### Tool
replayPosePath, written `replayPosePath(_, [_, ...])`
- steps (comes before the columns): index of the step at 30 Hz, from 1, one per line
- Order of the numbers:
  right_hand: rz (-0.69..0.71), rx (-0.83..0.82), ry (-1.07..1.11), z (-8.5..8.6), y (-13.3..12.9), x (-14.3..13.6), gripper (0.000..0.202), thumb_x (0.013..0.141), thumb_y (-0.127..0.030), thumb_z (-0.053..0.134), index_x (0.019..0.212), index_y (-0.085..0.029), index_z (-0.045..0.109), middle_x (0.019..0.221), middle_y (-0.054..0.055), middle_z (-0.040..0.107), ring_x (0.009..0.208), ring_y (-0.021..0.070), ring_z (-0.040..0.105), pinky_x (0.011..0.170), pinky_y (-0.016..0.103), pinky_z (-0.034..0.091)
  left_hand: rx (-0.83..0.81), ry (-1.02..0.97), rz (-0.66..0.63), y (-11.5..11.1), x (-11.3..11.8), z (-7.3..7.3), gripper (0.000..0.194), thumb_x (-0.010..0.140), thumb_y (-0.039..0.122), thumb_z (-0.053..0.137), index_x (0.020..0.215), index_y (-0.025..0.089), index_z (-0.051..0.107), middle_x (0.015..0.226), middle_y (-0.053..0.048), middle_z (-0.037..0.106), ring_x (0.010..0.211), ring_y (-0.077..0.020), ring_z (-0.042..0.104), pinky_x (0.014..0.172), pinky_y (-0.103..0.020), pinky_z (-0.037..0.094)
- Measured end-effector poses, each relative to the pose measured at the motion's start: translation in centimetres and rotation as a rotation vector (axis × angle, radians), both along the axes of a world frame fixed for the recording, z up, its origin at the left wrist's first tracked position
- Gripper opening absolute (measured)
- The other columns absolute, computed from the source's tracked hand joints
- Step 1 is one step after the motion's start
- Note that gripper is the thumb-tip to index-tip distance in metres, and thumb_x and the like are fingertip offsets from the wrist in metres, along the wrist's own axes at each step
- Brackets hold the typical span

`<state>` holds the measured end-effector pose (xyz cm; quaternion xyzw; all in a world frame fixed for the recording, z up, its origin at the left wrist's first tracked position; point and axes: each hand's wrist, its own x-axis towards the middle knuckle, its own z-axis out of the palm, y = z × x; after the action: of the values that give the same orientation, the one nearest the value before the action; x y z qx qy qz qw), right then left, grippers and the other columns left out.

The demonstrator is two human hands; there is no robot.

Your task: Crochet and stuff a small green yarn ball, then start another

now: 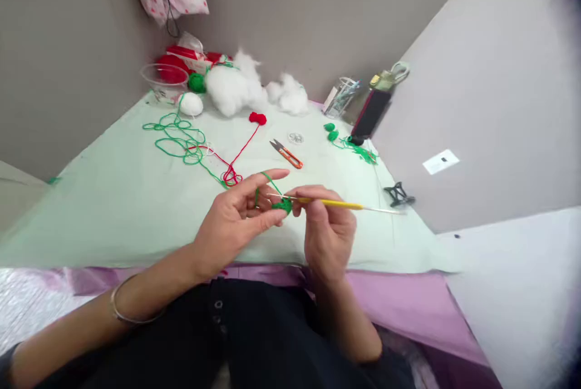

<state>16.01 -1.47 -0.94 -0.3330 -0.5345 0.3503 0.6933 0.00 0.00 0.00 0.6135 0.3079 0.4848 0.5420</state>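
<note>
Between thumb and fingers, my left hand point(236, 210) pinches a small green crochet piece point(284, 205). Green yarn point(271, 181) runs over its raised index finger and back to a loose tangle on the table. My right hand point(329, 225) grips a crochet hook point(336, 202) with a yellow handle, held nearly level. The hook's metal tip points left and meets the green piece; whether it passes through a stitch I cannot tell. Beyond my hands lie orange-handled thread snips point(287, 154) and a small red crochet piece point(258, 118) with a trailing red strand.
White stuffing point(233, 86) is heaped at the back, beside a clear plastic tub point(164, 83), a white ball point(190, 104) and a green yarn ball point(196, 82). At the right stand a pen holder point(339, 98) and a bottle point(374, 107), with green crochet pieces point(333, 135) near them.
</note>
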Motion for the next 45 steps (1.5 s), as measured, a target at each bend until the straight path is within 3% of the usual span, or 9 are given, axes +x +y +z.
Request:
replayPosePath(5, [0.152, -0.050, 0.153, 0.2, 0.2, 0.3, 0.016, 0.100, -0.032, 0.061, 0.096, -0.026, 0.076, 0.088, 0.001, 0.075, 0.066, 0.0106, 0.059, 0.061, 0.025, 0.048, 0.450, 0.127, 0.156, 0.1, 0.0, -0.7, 0.057, 0.089, 0.007, 0.070, 0.140, 0.027, 0.059, 0.118, -0.004, 0.072, 0.088, -0.0087, 0.071, 0.087, -0.019, 0.062])
replayPosePath(9, [0.257, -0.043, 0.187, 0.3, 0.1, 0.6, 0.018, 0.101, -0.035, 0.060, 0.094, -0.026, 0.074, 0.085, 0.001, 0.074, 0.064, 0.0104, 0.060, 0.057, 0.023, 0.048, 0.649, 0.136, 0.212, -0.2, 0.0, -1.1, 0.067, 0.087, 0.002, 0.071, 0.146, 0.029, 0.054, 0.116, -0.004, 0.072, 0.090, -0.0101, 0.071, 0.088, -0.022, 0.061])
replayPosePath(11, [0.264, -0.037, 0.183, 0.3, 0.1, 0.7, 0.018, 0.101, -0.035, 0.059, 0.094, -0.026, 0.073, 0.084, 0.000, 0.073, 0.063, 0.0101, 0.060, 0.057, 0.023, 0.049, 0.528, 0.085, 0.152, -0.4, -0.1, -0.8, 0.063, 0.087, 0.006, 0.072, 0.143, 0.030, 0.056, 0.113, -0.002, 0.071, 0.088, -0.0099, 0.071, 0.087, -0.022, 0.060])
replayPosePath(16, [0.185, -0.067, 0.161, 0.3, 0.2, 0.6, 0.017, 0.101, -0.034, 0.058, 0.095, -0.024, 0.071, 0.084, 0.000, 0.074, 0.058, 0.0089, 0.061, 0.056, 0.023, 0.051, -0.114, -0.085, -0.057, -0.7, -0.1, 0.8, 0.043, 0.091, 0.022, 0.073, 0.132, 0.028, 0.064, 0.099, 0.003, 0.063, 0.065, -0.0047, 0.068, 0.068, -0.019, 0.056])
replayPosePath(20, [0.145, -0.088, 0.153, 0.2, 0.3, 0.4, 0.017, 0.101, -0.036, 0.057, 0.096, -0.024, 0.068, 0.087, 0.001, 0.076, 0.056, 0.0091, 0.062, 0.053, 0.024, 0.052, -0.285, -0.172, -0.094, -0.2, -0.1, 1.0, 0.040, 0.088, 0.025, 0.076, 0.127, 0.029, 0.069, 0.098, 0.003, 0.061, 0.059, -0.0011, 0.059, 0.060, -0.016, 0.049])
replayPosePath(31, [0.131, -0.063, 0.099, 0.3, -0.1, 0.5, 0.018, 0.104, -0.031, 0.051, 0.099, -0.023, 0.066, 0.089, 0.002, 0.078, 0.059, 0.0111, 0.068, 0.054, 0.025, 0.056, -0.333, -0.237, -0.092, 0.2, -0.2, 0.5, 0.030, 0.090, 0.028, 0.075, 0.120, 0.030, 0.074, 0.090, 0.003, 0.059, 0.057, -0.0005, 0.046, 0.052, -0.015, 0.039])
replayPosePath(35, [0.027, 0.000, -0.043, 0.5, -0.9, 0.4, 0.021, 0.105, -0.024, 0.048, 0.104, -0.023, 0.069, 0.096, 0.003, 0.077, 0.067, 0.0126, 0.072, 0.061, 0.029, 0.061, -0.267, -0.138, -0.014, 0.1, -0.5, 0.3, 0.035, 0.089, 0.027, 0.076, 0.123, 0.032, 0.073, 0.092, 0.003, 0.060, 0.061, -0.0028, 0.047, 0.056, -0.017, 0.042])
replayPosePath(41, [-0.228, 0.338, -0.469, -0.4, -1.5, -0.2, 0.026, 0.103, -0.016, 0.049, 0.118, -0.024, 0.068, 0.096, 0.005, 0.076, 0.084, 0.0179, 0.075, 0.070, 0.035, 0.064, -0.002, 0.051, 0.192, -0.4, -0.3, 0.3, 0.034, 0.089, 0.016, 0.071, 0.121, 0.026, 0.074, 0.091, 0.002, 0.064, 0.063, -0.0042, 0.049, 0.063, -0.019, 0.046])
replayPosePath(45, [-0.327, 0.501, -0.476, -1.6, -1.0, -0.7, 0.028, 0.102, -0.017, 0.050, 0.124, -0.025, 0.067, 0.095, 0.005, 0.077, 0.092, 0.0207, 0.077, 0.064, 0.034, 0.065, 0.149, 0.065, 0.249, -0.7, -0.1, 0.3, 0.033, 0.087, 0.010, 0.069, 0.116, 0.026, 0.075, 0.098, 0.000, 0.067, 0.068, -0.0054, 0.054, 0.070, -0.020, 0.050])
